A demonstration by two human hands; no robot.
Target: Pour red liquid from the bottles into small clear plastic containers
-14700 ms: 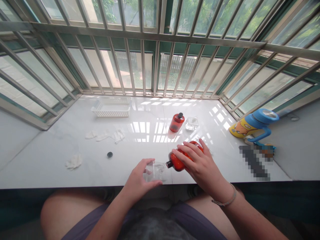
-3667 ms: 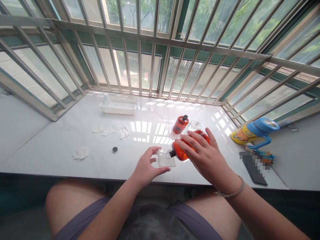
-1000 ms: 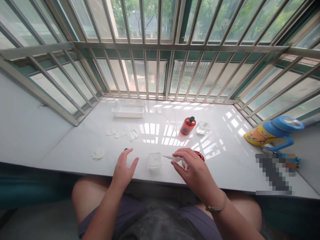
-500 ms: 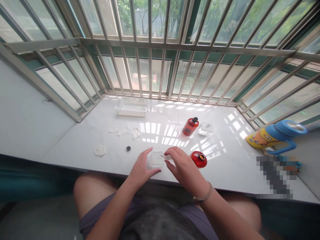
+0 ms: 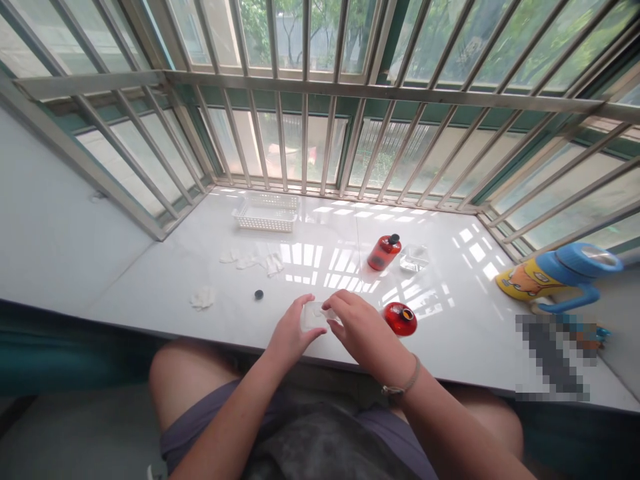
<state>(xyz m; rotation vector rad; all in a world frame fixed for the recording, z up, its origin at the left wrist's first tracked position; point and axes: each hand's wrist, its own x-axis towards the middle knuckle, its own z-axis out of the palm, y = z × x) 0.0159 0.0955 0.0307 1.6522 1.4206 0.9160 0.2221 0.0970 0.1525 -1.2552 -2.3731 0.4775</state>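
Note:
My left hand [image 5: 295, 331] holds a small clear plastic box [image 5: 312, 317] on the counter, thumb on the near side and fingers on the far side. Over the box's right side, my right hand [image 5: 356, 325] is closed in a pinch. A small whitish, see-through thing is at its fingertips, too blurred to name. Just right of that hand stands a red bottle [image 5: 399, 320] with its mouth uncovered. A black cap [image 5: 259, 295] lies to the left of my left hand.
Farther back are a capped red bottle [image 5: 384, 253], another clear box [image 5: 414, 259] and a white basket [image 5: 267, 222]. White crumpled pieces [image 5: 202, 299] lie at left. A yellow and blue flask [image 5: 545, 277] stands at right, beside a blurred-out patch. Metal bars [image 5: 320, 87] border the back.
My left thumb and fingers have closed in on the clear box. My right fingertips have shifted left, over the box, with the small whitish thing. The view has shifted slightly.

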